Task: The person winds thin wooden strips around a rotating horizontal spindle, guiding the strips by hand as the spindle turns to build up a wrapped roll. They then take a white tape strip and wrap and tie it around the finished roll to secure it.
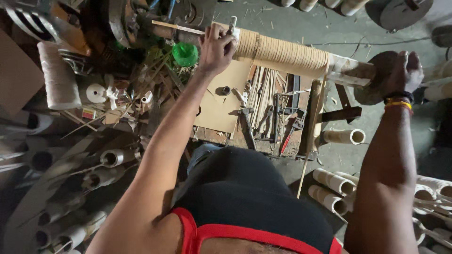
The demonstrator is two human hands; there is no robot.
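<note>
The left hand [216, 47] is raised to the left end of a horizontal roll wound with tan cane strips [282, 54], its fingers pressed together and pinching a small pale tool [232, 24] against the roll's end. The right hand [400, 73] is closed around a dark round wheel [372, 77] at the roll's right end, fingers wrapped over the rim; a black band and a yellow and red band sit on that wrist. The roll spans between the two hands, above a cluttered desk [221, 108] covered by a tan board. On the desk lie loose cane splints [263, 91], a red-handled tool [288, 138] and several dark metal tools. A green plastic bottle [185, 53] lies just left of the left hand. Further left, a spool of white cord [59, 77] and a small white tape roll [96, 92] rest among scraps. Pale cylindrical tubes [332, 181] lie on the floor at lower right, and grey tubes [110, 157] lie stacked at lower left. A thin cane strip [313, 136] hangs from the roll toward the floor.
</note>
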